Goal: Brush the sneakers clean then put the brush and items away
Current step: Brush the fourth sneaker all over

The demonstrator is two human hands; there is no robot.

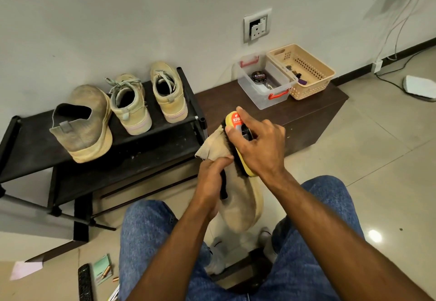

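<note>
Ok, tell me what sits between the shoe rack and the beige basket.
In the head view, a clear plastic box with red handles sits on the dark wooden bench between the shoe rack and the beige basket.

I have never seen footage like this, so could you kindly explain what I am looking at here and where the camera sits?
There is no machine: a person wears one wide-angle camera on the head, looking forward and down at their own arms and jeans-clad knees. The left hand holds a beige sneaker over the lap. The right hand grips a yellow brush with its dark bristles against that sneaker. Three more sneakers stand on a black rack by the wall: one large and a laced pair. To the right, a dark bench carries a clear box with a polish tin inside, and a beige basket beside it. Small items, including a remote, lie on the floor.
</note>
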